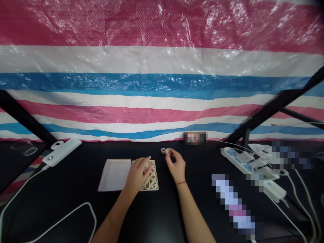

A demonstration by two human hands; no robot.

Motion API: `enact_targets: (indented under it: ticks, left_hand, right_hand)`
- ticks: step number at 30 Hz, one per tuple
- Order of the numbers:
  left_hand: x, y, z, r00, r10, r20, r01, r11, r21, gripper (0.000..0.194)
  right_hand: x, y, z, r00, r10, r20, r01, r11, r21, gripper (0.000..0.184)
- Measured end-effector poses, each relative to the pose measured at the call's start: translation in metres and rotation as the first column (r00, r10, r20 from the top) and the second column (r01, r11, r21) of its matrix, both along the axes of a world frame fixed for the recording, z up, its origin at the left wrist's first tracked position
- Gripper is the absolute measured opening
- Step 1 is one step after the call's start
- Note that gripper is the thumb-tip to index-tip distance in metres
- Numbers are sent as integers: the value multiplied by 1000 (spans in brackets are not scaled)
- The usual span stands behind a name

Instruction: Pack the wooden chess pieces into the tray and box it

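A shallow box [157, 187] of round Chinese chess pieces [154, 185] sits on the black table, the pieces marked with red and black characters. My left hand [138, 173] is over the box with its fingers stretched out, hiding the left part of the pieces. Whether its fingertips touch any piece I cannot tell. Farther back and to the right, my right hand [176, 165] pinches a pale Chinese chess piece [167, 151] between thumb and fingers, down by the table. Just left of that one lies another piece with a red character [163, 151].
The box's lid [114, 175] lies with its pale inside up, left of the box. At left is a white power strip [63, 152] with a cable. Another power strip [236, 160] with plugs and cables stands at right. A striped sheet [162, 114] hangs behind.
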State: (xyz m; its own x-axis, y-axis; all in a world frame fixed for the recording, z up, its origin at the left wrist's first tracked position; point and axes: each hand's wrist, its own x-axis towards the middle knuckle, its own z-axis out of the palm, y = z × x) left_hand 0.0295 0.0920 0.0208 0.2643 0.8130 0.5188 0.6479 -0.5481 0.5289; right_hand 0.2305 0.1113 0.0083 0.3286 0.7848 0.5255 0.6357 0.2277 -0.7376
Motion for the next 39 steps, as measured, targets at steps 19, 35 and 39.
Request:
enact_targets:
  ticks: [19,35,39]
  left_hand:
    - [-11,2,11,1000,-27,-2,27,998,-62,21]
    - [10,6,24,888,174,-425,-286,933,-217,31]
    - [27,6,25,850,156,-503,-337,894,-294,36]
  right_hand:
    - [39,21,-36,923,-140,357,215,960,-179,18]
    - [-3,-2,1,991,48,121,-26,984,-176,28]
    - [-34,-14,9,975,219,-21,-214,921,-324,30]
